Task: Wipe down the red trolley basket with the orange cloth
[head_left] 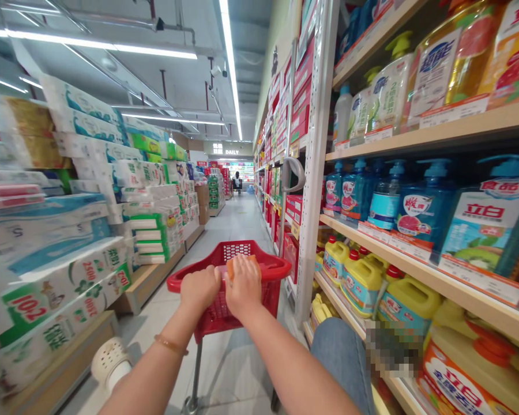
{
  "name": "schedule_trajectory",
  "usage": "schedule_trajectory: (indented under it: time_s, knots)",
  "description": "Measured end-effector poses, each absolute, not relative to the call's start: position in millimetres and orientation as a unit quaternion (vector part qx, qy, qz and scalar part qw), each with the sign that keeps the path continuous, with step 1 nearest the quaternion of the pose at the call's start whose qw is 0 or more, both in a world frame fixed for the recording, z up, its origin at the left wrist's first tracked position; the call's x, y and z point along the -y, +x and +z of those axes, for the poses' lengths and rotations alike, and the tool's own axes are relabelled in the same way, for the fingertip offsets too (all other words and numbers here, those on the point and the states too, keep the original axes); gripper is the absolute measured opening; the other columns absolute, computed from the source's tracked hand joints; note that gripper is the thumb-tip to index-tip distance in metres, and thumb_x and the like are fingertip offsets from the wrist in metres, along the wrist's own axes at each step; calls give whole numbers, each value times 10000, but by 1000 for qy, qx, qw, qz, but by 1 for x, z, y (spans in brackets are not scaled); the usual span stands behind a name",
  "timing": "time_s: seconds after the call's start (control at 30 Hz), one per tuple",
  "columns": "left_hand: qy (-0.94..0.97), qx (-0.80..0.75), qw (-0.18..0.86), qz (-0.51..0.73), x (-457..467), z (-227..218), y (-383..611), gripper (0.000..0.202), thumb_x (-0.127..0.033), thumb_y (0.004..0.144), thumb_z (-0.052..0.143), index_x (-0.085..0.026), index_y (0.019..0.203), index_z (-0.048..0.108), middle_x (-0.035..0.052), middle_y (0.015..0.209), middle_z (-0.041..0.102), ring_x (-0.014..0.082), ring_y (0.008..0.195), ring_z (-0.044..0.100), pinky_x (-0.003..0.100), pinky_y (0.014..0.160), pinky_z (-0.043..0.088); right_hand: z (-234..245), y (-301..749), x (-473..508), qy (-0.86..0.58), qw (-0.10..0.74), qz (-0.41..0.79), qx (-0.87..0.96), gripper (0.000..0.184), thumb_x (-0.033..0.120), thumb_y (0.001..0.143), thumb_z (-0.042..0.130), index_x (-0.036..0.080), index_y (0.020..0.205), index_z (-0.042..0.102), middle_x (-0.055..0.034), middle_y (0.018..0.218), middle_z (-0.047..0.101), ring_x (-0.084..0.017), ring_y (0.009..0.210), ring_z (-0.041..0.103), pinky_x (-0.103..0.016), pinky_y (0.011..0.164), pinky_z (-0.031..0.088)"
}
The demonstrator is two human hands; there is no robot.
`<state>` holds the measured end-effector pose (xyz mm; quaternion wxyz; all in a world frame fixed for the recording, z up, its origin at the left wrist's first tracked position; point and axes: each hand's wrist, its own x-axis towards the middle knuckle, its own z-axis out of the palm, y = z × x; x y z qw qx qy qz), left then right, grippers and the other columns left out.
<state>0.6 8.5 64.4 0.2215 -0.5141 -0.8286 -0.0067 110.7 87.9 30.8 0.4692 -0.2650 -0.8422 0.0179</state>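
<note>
A red plastic shopping cart (281, 268) with a perforated basket stands right in front of me in the aisle. My left hand (201, 287) is closed around its near handle, left of the middle. Close beside it, my right hand (244, 285) is curled over an orange, cloth-like thing (254, 259) at the handle; its exact kind does not show. The fingers hide most of the handle bar. On my left wrist is a thin brownish bangle (171, 344).
Stacked tissue packs (69, 282) on low wooden platforms line the left. At right, shelves hold blue pump bottles (419, 202) and yellow detergent jugs (363, 279). A grey mop-like handle (293, 174) hangs at the shelf post. A person (237, 181) is far down the tiled aisle (237, 216).
</note>
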Motion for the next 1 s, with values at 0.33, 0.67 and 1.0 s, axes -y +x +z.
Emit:
schedule_trajectory:
  time_s: [0.33,0.67,1.0]
  knots:
    - [-517,823,214,-92,10,61,-2,522,-358,926,181,-154,836,653,141,799,711,267,759,676,357,658,450,68,159,-103,-174,307,-32,935,795,434,776,670,323,1450,263,-87,1230,538,-270,1125,478,-428,924,391]
    - [-527,815,213,-113,-1,58,24,501,-399,933,203,-170,893,647,121,805,706,247,727,667,337,652,439,60,169,-141,-213,302,-28,929,505,435,946,418,208,1396,390,-114,1424,431,-242,1304,366,-460,1042,296]
    - [-523,814,229,-104,-2,55,13,554,-380,931,197,-163,787,686,133,744,709,271,727,669,376,682,445,51,146,-131,-181,367,-4,913,493,397,969,356,124,1373,430,-117,1387,479,-201,1306,400,-382,1087,290]
